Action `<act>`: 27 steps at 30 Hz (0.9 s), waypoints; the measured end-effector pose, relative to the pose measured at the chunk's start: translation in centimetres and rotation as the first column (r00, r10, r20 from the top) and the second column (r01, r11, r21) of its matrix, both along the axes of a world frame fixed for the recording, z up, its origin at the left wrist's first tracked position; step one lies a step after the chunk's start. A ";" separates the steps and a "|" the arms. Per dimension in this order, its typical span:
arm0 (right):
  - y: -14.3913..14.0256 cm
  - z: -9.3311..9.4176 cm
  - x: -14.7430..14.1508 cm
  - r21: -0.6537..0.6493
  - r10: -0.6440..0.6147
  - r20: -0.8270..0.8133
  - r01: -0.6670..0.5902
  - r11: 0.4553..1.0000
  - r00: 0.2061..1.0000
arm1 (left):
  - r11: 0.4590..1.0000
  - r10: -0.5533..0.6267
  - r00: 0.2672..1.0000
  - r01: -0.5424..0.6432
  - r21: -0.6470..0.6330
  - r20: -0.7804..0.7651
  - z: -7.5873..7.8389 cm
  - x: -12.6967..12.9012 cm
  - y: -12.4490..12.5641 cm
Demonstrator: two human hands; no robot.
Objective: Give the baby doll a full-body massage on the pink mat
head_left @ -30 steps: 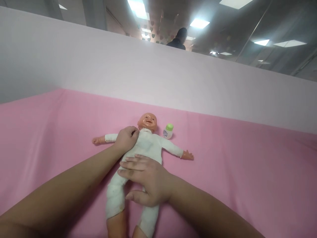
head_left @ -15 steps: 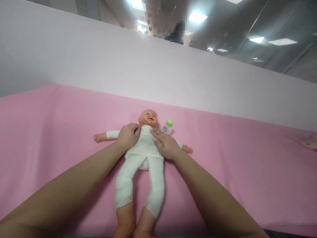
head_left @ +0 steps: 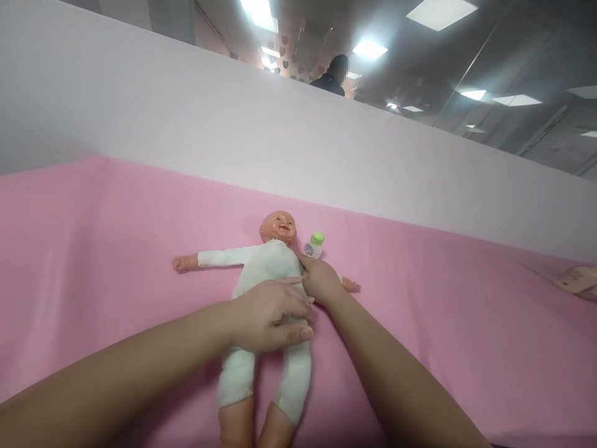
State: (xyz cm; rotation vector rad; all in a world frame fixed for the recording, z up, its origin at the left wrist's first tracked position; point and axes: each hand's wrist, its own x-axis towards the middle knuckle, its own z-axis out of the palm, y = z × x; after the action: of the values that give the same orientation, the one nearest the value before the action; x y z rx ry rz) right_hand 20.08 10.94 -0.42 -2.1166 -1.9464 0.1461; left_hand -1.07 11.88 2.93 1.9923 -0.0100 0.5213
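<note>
Baby doll point(head_left: 265, 264) supine on pink sheet point(head_left: 93, 249). Left hand point(head_left: 270, 314), fingers extended flat, rests across doll's belly, gripping nothing. Right hand point(head_left: 321, 280) presses doll's shoulder, fingers loosely curled. Green-capped bottle point(head_left: 314, 245) just beside doll's head.

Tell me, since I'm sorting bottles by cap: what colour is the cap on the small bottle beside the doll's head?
Green, on a white bottle; the head view shows it.

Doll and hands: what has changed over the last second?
The left hand slid from the doll's shoulder down to its belly; the right hand went from the belly up to the other shoulder. Doll and bottle stayed put on the pink sheet.
</note>
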 end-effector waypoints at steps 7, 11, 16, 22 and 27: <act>-0.2 0.1 -0.1 0.012 0.038 -0.065 -0.038 0.999 0.997 | 0.921 0.231 0.972 -0.203 -0.333 0.046 -2.8 0.4 5.2; -0.3 -0.1 -0.2 0.042 0.035 -0.081 -0.032 0.999 0.996 | 0.934 0.353 0.935 -0.350 -0.076 0.035 -4.0 0.3 7.1; 0.1 -0.7 0.3 0.056 0.036 -0.116 -0.029 0.998 0.993 | 0.795 0.540 0.828 -0.441 0.416 -0.153 -4.8 -0.7 9.2; -0.8 -0.4 -0.3 0.478 0.286 -0.178 -0.171 0.861 0.941 | 0.610 0.741 0.650 -0.546 0.574 -0.170 -4.9 -1.8 10.9; -4.2 0.9 -5.5 0.468 0.722 -0.102 -0.608 0.642 0.684 | 0.555 0.798 0.562 -0.543 0.630 -0.219 -4.6 -1.5 11.0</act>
State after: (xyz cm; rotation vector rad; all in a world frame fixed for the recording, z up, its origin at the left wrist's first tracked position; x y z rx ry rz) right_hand 14.61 6.72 0.46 -0.9618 -2.2433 0.1573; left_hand -2.59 22.85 -1.71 2.5698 1.1498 0.5207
